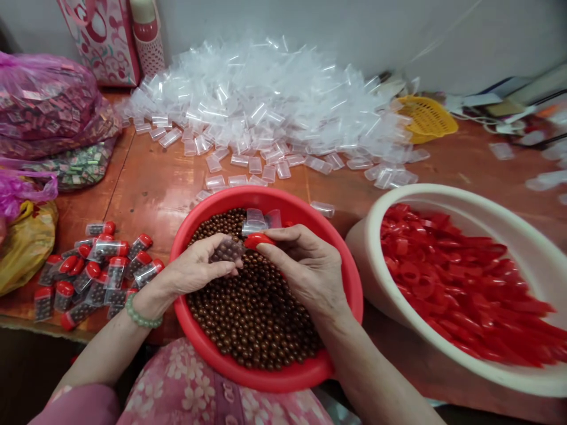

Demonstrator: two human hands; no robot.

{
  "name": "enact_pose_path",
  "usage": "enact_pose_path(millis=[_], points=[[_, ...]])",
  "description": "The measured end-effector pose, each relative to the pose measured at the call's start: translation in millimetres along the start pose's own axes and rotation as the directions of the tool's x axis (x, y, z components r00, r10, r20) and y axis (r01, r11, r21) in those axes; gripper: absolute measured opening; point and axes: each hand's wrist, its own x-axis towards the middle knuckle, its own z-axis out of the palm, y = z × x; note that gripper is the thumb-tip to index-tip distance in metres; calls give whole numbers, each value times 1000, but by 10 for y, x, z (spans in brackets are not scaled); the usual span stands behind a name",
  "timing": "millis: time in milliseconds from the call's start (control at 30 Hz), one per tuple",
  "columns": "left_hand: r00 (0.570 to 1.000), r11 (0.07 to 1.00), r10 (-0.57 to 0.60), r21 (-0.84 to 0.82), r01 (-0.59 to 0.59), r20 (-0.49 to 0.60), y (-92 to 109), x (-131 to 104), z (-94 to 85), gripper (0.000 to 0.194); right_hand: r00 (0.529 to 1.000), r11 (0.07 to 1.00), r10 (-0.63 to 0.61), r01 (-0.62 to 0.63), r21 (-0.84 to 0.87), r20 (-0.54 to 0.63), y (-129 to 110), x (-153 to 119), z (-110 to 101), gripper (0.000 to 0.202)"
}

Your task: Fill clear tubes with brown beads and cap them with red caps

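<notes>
My left hand [204, 264] is closed around a small clear plastic container [227, 250] filled with brown balls. Between thumb and fingers of my right hand [305, 265] is a red cap [259, 240], close to the container's end; whether the two touch I cannot tell. Both hands are over a red basin [270, 381] that holds many shiny brown balls [248, 330]. A few clear containers [256, 219] lie on the balls behind my hands. Left of the basin, filled containers with red caps [117, 271] lie in a loose pile on the table.
Clear plastic containers [274, 100] form a large heap at the back. At right stands a white tub [376, 236] of red caps [443, 283]. A yellow basket [427, 118] sits behind it. Filled plastic bags [48, 106], a patterned bag [106, 41] and a bottle [148, 41] are at left.
</notes>
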Motion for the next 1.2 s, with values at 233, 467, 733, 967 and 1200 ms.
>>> enact_pose_path(millis=[233,467,733,967,1200], points=[[1000,1000,-6,0,6,-20,4,7,-2,21,996,998,-45,47,-30,80,-74,77,103,12],[998,999,31,-36,-33,-53,-20,-2,-19,16,996,988,10,3,-158,85,28,53,-44,14],[999,998,38,-48,-39,-30,-58,19,-20,16,996,991,-19,30,-130,91,-101,131,25,11],[999,998,24,-55,-27,-45,-22,11,-28,17,989,968,-45,77,-237,138,-21,106,9,12],[997,997,36,-61,-40,-73,-20,27,-34,20,996,960,2,24,-280,94,-50,117,-166,13]])
